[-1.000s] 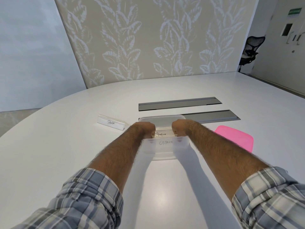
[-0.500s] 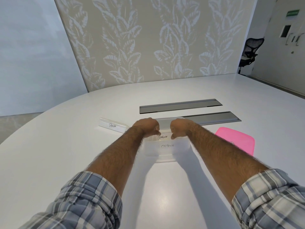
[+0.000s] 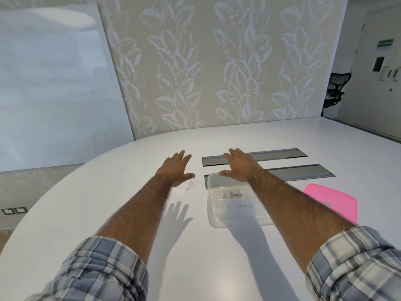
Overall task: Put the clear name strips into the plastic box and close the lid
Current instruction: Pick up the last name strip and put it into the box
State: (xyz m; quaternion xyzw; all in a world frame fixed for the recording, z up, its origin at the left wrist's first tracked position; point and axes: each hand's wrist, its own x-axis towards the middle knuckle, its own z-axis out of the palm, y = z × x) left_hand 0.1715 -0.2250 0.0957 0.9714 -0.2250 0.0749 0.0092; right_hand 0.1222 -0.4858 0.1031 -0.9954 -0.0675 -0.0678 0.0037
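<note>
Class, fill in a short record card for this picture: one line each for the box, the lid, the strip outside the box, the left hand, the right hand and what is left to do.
box: clear plastic box on the white table, open, two labelled strips inside
lid: pink lid flat on the table, right of the box
loose strip: clear name strip left of the box, partly under the left hand
left hand: left hand open, spread over the strip
right hand: right hand open, above the box's far edge
left to do: last strip in, lid on

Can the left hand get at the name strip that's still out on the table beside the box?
Probably yes. The left hand is open, fingers spread, right over the loose name strip, whose end shows under the palm. Nothing lies between them; the plastic box sits clear to the right, under the right hand.
</note>
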